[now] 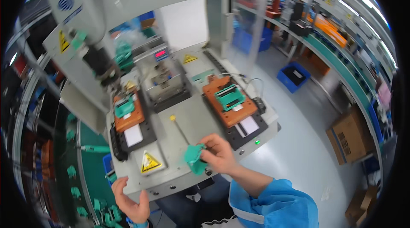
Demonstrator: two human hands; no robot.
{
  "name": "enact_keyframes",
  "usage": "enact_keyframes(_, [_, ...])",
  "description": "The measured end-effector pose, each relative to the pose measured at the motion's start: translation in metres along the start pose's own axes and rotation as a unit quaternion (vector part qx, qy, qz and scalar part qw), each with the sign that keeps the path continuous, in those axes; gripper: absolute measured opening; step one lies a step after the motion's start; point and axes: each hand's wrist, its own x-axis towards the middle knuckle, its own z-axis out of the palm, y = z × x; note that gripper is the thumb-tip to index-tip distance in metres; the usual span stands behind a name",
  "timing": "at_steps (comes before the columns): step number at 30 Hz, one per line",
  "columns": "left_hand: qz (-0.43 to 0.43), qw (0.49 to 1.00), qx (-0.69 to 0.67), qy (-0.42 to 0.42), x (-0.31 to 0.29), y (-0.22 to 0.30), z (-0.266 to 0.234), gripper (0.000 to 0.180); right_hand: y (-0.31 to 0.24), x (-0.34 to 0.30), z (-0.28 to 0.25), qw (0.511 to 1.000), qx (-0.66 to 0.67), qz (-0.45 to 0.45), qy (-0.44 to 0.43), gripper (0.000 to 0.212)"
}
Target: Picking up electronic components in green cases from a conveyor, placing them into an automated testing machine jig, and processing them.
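Observation:
My right hand [219, 156] pinches a small green plastic part [194, 159] by its right side, above the front edge of the machine table [128, 174]. My left hand [130, 202] hangs at the table's front left corner, its thumb and fingers apart and nothing in it. Just beyond the held part is a thin dark rod with a yellow tip [173, 118]. An orange fixture block [238, 116] on the right bears a green frame-shaped part [229, 97]. On the left, a second orange fixture [129, 122] holds another green part [124, 107] beneath a dark tool head [99, 62].
Between the fixtures, towards the back, stands a metal unit with a red display [160, 53]. A green conveyor belt [92, 166] with several green parts runs along the left. A blue bin [294, 77] and a cardboard box [351, 136] are off to the right.

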Motion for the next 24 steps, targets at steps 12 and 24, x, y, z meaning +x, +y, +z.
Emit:
enact_keyframes(12, [-0.026, 0.998, 0.058, 0.01, 0.053, 0.007, -0.009, 0.048, -0.012, 0.002, -0.005, 0.998, -0.052, -0.036, 0.02, 0.014])
enact_keyframes(24, [-0.078, 0.994, 0.069, -0.035, 0.076, -0.025, 0.01, 0.018, -0.016, -0.001, -0.023, 0.995, -0.089, -0.041, 0.022, 0.011])
